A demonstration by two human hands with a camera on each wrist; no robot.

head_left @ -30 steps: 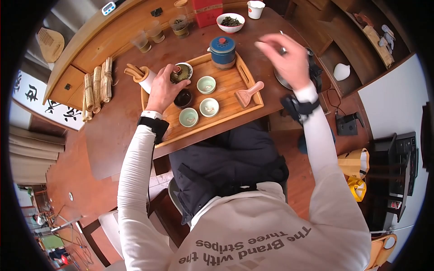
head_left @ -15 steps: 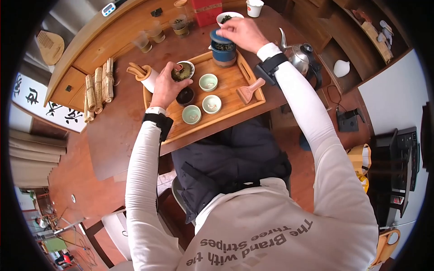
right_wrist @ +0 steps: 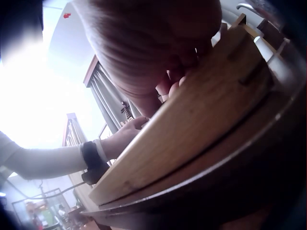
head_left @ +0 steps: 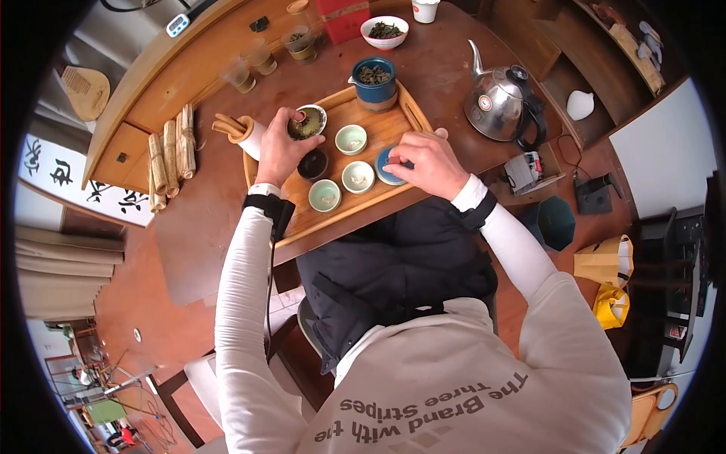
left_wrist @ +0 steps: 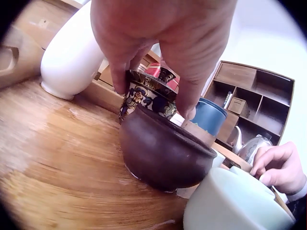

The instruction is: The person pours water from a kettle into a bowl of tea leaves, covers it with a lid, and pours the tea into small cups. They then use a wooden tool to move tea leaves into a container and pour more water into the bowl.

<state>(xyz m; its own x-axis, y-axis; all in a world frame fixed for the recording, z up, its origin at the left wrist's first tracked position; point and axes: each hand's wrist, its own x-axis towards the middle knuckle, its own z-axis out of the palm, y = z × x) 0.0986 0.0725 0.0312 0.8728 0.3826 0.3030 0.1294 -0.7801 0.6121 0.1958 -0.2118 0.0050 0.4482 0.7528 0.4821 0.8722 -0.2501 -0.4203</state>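
My left hand (head_left: 278, 155) grips a patterned gaiwan (head_left: 306, 122), thumb and fingers on opposite sides of its rim, its lid in place. In the left wrist view, this gaiwan (left_wrist: 144, 93) shows dark, gold-figured sides behind a dark brown cup (left_wrist: 163, 148). My right hand (head_left: 432, 163) holds a blue teapot lid (head_left: 387, 168) low at the tray's front right, beside the pale green cups (head_left: 358, 177). The uncovered blue teapot (head_left: 376, 91) stands at the back of the wooden tray (head_left: 287, 227), dark tea leaves (head_left: 374, 75) inside. My right hand mostly hides a copper-coloured scoop.
A white tool holder (head_left: 249, 136) leans beside my left hand. A steel kettle (head_left: 495, 106) stands right of the tray. Behind are a bowl of leaves (head_left: 384, 32), a red box (head_left: 342, 19) and several clear cups (head_left: 261, 57). Bamboo scrolls (head_left: 170, 155) lie at left.
My right hand came over to the blue teapot, lifted off its lid and brought it down to the tray's front right. My left hand has stayed on the gaiwan.
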